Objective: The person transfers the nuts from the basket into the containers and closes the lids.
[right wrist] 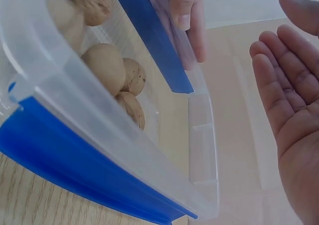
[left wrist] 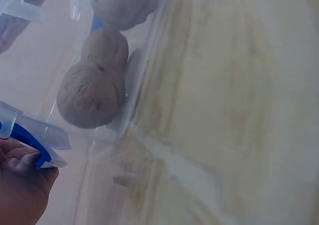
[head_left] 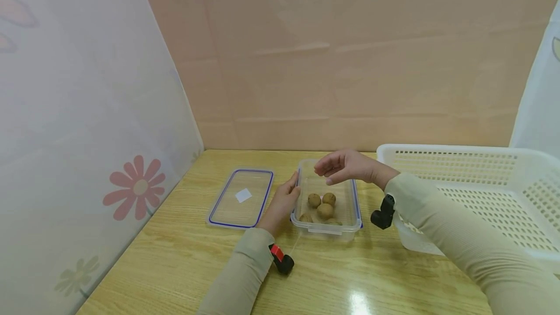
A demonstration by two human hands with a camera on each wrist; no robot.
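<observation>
A clear plastic container (head_left: 355, 198) with a blue-sealed rim stands on the wooden table and holds several walnuts (head_left: 325, 210). My left hand (head_left: 285, 201) grips its left rim, with the fingers (right wrist: 188, 16) lying over the blue edge. My right hand (head_left: 339, 165) hovers just above the container's far end with fingers relaxed. The right wrist view shows its palm (right wrist: 291, 110) empty, beside the walnuts (right wrist: 107, 68). In the left wrist view a walnut (left wrist: 90, 94) shows through the clear wall, and my left hand (left wrist: 20, 185) touches the blue rim (left wrist: 27, 135).
The container's clear lid (head_left: 241, 197) with a blue edge lies flat to the left of my left hand. A large white perforated basket (head_left: 481, 159) stands at the right. Panels close off the left side and the back of the table.
</observation>
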